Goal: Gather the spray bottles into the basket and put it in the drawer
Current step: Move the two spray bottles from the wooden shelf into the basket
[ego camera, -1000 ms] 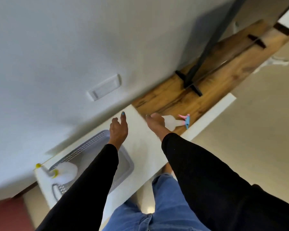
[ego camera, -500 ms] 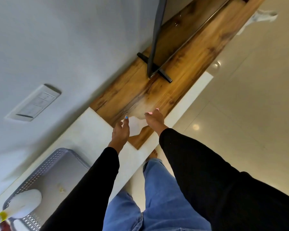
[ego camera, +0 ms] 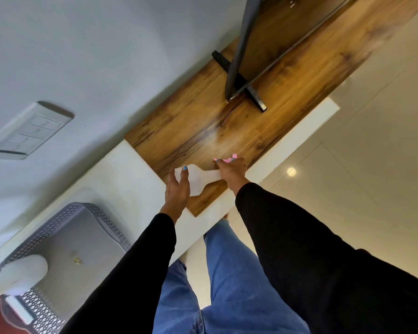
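We grip the white spray bottle (ego camera: 198, 180) above the wooden counter (ego camera: 239, 131): right hand (ego camera: 231, 171) curled round its pink top, left hand (ego camera: 177, 189) cupping its base. The basket (ego camera: 65, 239) holds 1 bottle (ego camera: 19, 273).

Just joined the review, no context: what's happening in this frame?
A person is gathering spray bottles. The right hand grips the pink-triggered head of a white spray bottle above the wooden counter, while the left hand holds its body. A grey perforated basket sits on the white surface to the left, with a yellow-nozzled white bottle already in it.
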